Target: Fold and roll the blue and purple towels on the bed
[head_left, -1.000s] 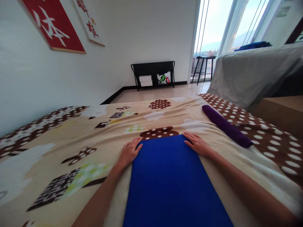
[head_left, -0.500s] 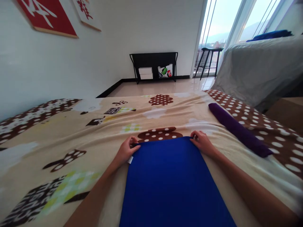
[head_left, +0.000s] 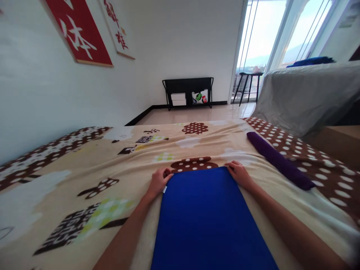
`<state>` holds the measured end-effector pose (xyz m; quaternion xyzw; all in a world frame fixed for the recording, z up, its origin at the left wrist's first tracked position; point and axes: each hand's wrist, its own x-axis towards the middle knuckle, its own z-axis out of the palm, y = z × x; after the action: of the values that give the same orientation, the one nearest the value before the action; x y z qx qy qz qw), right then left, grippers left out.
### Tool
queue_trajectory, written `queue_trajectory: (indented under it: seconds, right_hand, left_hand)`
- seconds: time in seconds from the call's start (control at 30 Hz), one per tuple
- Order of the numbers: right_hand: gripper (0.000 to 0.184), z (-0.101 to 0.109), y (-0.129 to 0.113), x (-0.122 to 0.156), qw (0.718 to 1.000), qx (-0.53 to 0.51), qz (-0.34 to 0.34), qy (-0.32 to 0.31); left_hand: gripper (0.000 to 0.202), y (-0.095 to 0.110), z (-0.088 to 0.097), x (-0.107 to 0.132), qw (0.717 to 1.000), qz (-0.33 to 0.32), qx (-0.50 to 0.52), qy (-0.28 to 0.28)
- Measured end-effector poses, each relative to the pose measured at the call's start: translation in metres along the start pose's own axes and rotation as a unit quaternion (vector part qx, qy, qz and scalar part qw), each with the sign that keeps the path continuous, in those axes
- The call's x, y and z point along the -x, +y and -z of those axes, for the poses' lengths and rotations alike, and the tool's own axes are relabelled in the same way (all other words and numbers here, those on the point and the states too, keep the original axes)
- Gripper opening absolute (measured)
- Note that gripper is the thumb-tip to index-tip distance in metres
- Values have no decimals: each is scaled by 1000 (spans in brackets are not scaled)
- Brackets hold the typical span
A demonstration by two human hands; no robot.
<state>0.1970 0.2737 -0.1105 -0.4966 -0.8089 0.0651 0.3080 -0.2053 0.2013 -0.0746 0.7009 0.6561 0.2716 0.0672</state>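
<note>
Left of the frame's centre, the person's left hand (head_left: 161, 180) has fingers curled and thumb closed on the far-left corner of the blue cloth (head_left: 205, 221), just above a white tag (head_left: 164, 189). The cloth lies flat on the patterned blanket (head_left: 92, 161), running off the bottom edge. Right of centre, the right hand (head_left: 238, 174) pinches the other far corner. Farther right lies a purple roll (head_left: 278, 159). The step looks like gripping the far edge; the next move calls for even, matched pinches.
</note>
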Motion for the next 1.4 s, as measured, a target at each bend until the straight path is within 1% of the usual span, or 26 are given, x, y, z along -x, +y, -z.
queue_trajectory:
  seconds: [0.07, 0.1, 0.13, 0.2, 0.23, 0.27, 0.3, 0.33, 0.37, 0.43, 0.5, 0.53, 0.57, 0.63, 0.7, 0.8, 0.87, 0.93, 1.03, 1.1, 1.17, 1.23, 1.33, 1.37, 1.4]
  right_hand:
    - [40, 3, -18, 3, 1000, 22, -2, 18]
    - [43, 1, -32, 5, 999, 30, 5, 19]
    - [45, -3, -48, 7, 999, 35, 21, 12]
    - [48, -16, -82, 11, 997, 37, 69, -25]
    - [49, -24, -96, 13, 994, 37, 93, -48]
    - [50, -30, -107, 15, 991, 37, 112, -70]
    - [51, -34, -111, 17, 988, 39, 123, -90]
    - [52, -35, -109, 19, 985, 43, 127, -105]
    - [54, -33, -102, 22, 984, 48, 123, -116]
    - [60, -23, -73, 26, 985, 61, 99, -127]
    - [67, -10, -40, 31, 986, 77, 67, -131]
    - [69, -5, -26, 34, 986, 84, 55, -133]
    - [70, -2, -16, 36, 986, 90, 46, -135]
    - [70, 2, -6, 38, 984, 100, 39, -141]
    - [68, 3, -8, 38, 983, 107, 37, -143]
    - [64, 6, -26, 34, 984, 119, 32, -129]
    - [60, 6, -47, 32, 986, 126, 30, -107]
    - [60, -1, -75, 33, 987, 124, 40, -92]
    - [60, -21, -119, 43, 986, 102, 74, -108]
    - [58, -31, -138, 52, 984, 87, 89, -124]
    - [56, -31, -142, 62, 985, 78, 90, -129]
    - [57, -22, -131, 72, 986, 74, 81, -126]
    - [61, 6, -96, 96, 987, 73, 68, -124]
    - [61, 16, -84, 108, 988, 77, 63, -120]
    - [60, 25, -73, 121, 988, 87, 54, -112]
  left_hand:
    - [29, 24, 6, 8, 999, -24, -39, 19]
    - [35, 40, 4, 13, 997, -47, -54, 17]
    - [40, 56, 1, 17, 995, -75, -65, 4]
    - [49, 85, -13, 22, 987, -133, -82, -42]
    - [52, 95, -21, 23, 981, -155, -89, -69]
    - [54, 100, -28, 24, 976, -169, -97, -93]
    - [55, 99, -32, 24, 972, -175, -106, -114]
    - [55, 93, -34, 24, 969, -174, -115, -131]
    - [56, 83, -33, 25, 967, -168, -124, -144]
    - [59, 54, -25, 30, 966, -145, -144, -155]
    - [61, 28, -15, 38, 968, -119, -162, -151]
    - [62, 18, -12, 42, 969, -109, -170, -145]
    - [62, 11, -9, 45, 969, -101, -177, -140]
    - [62, 6, -8, 47, 968, -95, -187, -136]
    - [61, 8, -8, 47, 967, -96, -194, -137]
    - [58, 24, -7, 44, 966, -93, -206, -127]
    - [55, 44, -8, 45, 967, -93, -213, -104]
    - [55, 70, -16, 50, 968, -107, -211, -83]
    - [56, 108, -36, 61, 967, -142, -192, -84]
    - [55, 121, -48, 71, 966, -156, -181, -96]
    - [54, 122, -51, 80, 966, -159, -174, -103]
    - [52, 109, -43, 92, 967, -156, -170, -107]
    - [54, 75, -18, 118, 964, -161, -173, -118]
    - [54, 63, -9, 130, 964, -161, -180, -114]
    - [53, 52, -2, 143, 964, -155, -193, -96]
